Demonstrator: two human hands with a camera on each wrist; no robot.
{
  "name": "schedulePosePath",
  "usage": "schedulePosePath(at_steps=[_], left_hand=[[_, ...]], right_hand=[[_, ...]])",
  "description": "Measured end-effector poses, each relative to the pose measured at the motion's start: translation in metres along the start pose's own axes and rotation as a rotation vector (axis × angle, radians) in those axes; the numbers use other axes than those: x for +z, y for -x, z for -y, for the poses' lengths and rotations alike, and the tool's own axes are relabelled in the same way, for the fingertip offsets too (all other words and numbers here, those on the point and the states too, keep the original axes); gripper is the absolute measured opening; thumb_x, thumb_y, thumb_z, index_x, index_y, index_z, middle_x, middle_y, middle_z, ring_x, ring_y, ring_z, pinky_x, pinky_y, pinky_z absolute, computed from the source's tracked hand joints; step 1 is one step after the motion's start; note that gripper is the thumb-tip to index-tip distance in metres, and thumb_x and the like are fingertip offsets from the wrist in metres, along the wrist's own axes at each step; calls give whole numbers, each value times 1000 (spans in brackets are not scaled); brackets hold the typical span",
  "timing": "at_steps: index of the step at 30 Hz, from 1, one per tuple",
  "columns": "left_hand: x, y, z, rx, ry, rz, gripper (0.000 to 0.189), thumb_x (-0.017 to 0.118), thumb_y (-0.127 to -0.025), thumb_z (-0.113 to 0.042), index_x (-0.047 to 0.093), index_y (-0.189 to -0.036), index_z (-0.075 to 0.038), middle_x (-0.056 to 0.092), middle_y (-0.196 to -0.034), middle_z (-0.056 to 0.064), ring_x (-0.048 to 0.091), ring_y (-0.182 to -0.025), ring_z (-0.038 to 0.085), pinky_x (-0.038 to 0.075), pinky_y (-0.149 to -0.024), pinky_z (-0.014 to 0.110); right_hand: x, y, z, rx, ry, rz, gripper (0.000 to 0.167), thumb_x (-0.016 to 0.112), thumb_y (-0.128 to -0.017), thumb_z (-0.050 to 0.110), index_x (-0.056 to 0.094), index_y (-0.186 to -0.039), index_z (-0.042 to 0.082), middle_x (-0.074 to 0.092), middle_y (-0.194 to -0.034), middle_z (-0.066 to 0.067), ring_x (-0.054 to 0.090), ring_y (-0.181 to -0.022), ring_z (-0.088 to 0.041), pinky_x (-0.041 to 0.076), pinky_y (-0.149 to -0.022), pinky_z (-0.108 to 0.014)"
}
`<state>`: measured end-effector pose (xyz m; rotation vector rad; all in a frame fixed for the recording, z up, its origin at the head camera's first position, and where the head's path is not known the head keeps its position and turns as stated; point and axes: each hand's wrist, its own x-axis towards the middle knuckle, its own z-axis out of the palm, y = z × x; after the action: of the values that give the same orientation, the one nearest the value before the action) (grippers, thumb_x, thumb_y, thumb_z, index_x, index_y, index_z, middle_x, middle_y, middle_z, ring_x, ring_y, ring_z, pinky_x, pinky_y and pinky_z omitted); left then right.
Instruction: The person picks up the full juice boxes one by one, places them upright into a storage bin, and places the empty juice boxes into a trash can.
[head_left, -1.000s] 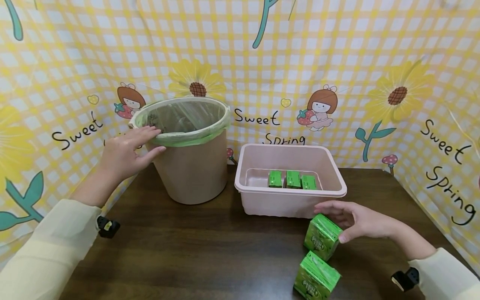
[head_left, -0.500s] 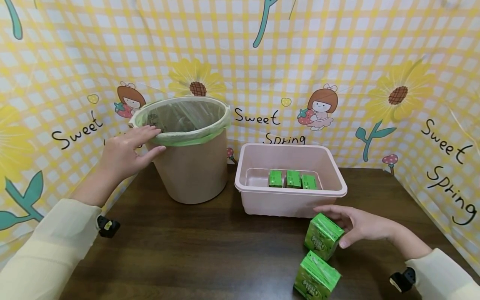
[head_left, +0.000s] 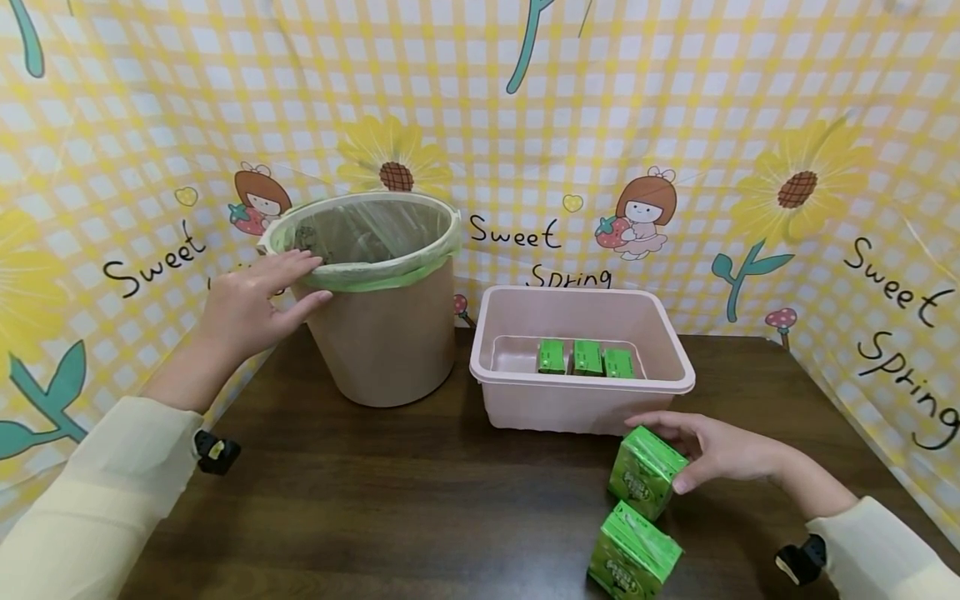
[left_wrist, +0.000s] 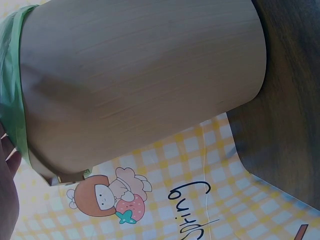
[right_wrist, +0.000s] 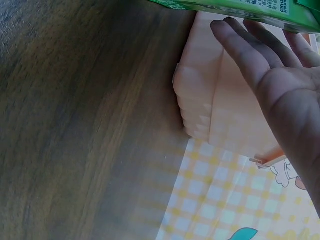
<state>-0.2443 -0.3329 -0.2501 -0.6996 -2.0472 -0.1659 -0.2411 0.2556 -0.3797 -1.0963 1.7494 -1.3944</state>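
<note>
Apparently as a steadying touch, the left hand (head_left: 247,308) lies over the near-left rim of the brown waste bin (head_left: 382,350), its fingers straight and side by side, the thumb spread away from them against the outside; the left wrist view barely catches the fingers, so how hard they press is unclear. The green-tinted liner (head_left: 375,277) is folded down over the rim, presumably so it won't slip inside, and the bin's floor is out of sight. Next along the wooden table (head_left: 360,508), the pale pink tub (head_left: 577,406) seems to gather the row of three small green cartons (head_left: 587,358), their lower parts partly masked by its front wall. Out in front, the nearer green carton (head_left: 636,557) stands within easy reach, its base cut off by the frame, and overlaps the farther green carton (head_left: 647,473), so whether the two touch can't be told. Round that farther one curves the right hand (head_left: 723,450), thumb at the right edge and parted fingers behind, likely to span its width; fingertip contact is hidden, and I cannot tell whether it is truly pinched
</note>
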Motion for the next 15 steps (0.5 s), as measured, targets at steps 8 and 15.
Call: schedulePosePath(at_steps=[8,15], left_hand=[[0,-1,-1,-5,1,2,48,80,-75,-31,72,-117,-10,69,-115,11,65,-104,33,49,-55,48],[-1,-1,-1,-5,-6,10,49,80,-74,-30,72,-117,-10,69,-116,10,65,-104,33,48,-53,47]], right_hand=[[-1,-1,-2,-12,-18,10,72,68,-88,-2,29,-149,-2,47,-139,-23,55,-118,-31,45,-97,-35],[-1,-1,-3,0,-43,14,76,69,-88,1,24,-149,-7,45,-141,-23,53,-121,-31,43,-99,-34]])
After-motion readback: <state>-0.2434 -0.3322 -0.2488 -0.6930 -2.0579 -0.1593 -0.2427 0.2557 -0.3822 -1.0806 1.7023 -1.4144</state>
